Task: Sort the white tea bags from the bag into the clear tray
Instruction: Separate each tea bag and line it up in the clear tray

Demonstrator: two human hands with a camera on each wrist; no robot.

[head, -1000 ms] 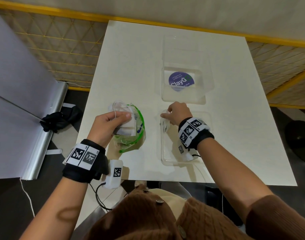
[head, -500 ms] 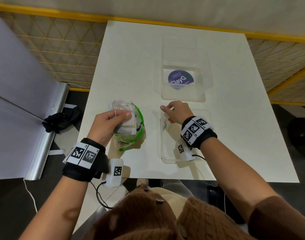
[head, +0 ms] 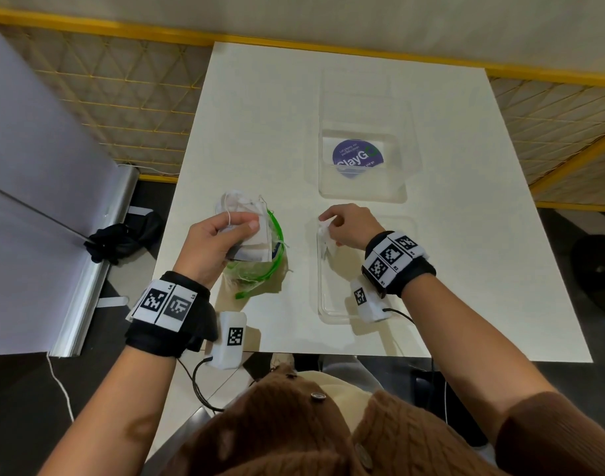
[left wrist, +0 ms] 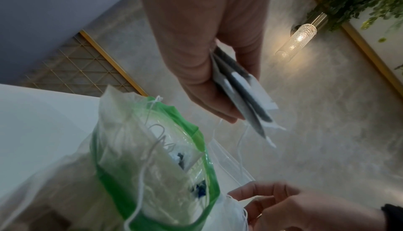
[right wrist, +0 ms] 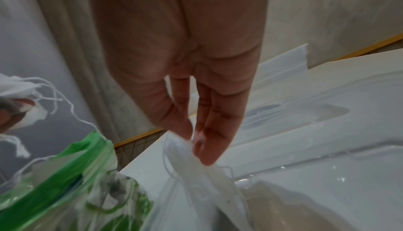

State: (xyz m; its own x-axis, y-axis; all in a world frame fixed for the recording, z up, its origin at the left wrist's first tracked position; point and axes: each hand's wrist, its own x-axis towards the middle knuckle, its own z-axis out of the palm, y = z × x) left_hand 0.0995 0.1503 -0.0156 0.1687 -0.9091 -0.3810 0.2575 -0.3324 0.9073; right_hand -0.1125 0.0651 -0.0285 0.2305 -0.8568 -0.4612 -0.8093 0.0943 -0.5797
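Note:
My left hand point(head: 246, 231) grips a small stack of white tea bags point(head: 256, 243) with trailing strings, just above the open clear bag with a green rim point(head: 259, 274). In the left wrist view the stack point(left wrist: 257, 100) sits between thumb and fingers, and more tea bags lie inside the bag point(left wrist: 152, 174). My right hand point(head: 326, 223) pinches one white tea bag point(head: 328, 240) at its top. This tea bag point(right wrist: 202, 179) hangs over the far left corner of the near clear tray point(head: 323, 314).
A second clear container point(head: 362, 190) with a round purple sticker stands just beyond the tray on the white table point(head: 465, 269). Left of the table are a grey panel point(head: 26, 201) and a black glove point(head: 122, 238). The table's near edge is close to my body.
My right hand has shifted slightly left with the tea bag still pinched. The left hand has stayed over the bag with its stack.

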